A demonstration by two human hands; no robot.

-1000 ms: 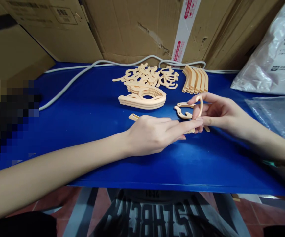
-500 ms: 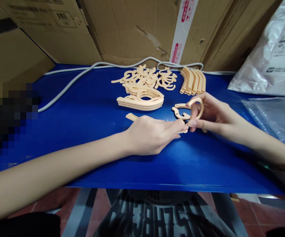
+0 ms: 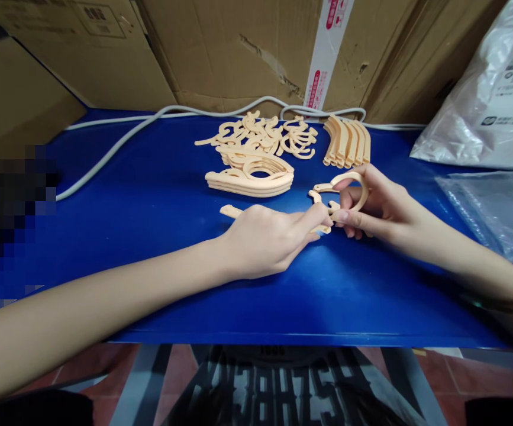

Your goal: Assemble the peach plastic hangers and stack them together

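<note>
Crosswise, beige strip (image 3: 229,210) clamped in left fingers (image 3: 312,217), right fingers (image 3: 351,219) pinching hook (image 3: 365,191) opening leftward

The light is soft and a little dim. It makes a pale shiny patch on the blue counter (image 3: 171,302), below the right hand (image 3: 363,204), and glints on the clear plastic bag (image 3: 496,207). Dark shade lies under the right forearm (image 3: 447,242). Big blocky squares hide the left edge. The left forearm (image 3: 118,290) looks stretched.
</note>
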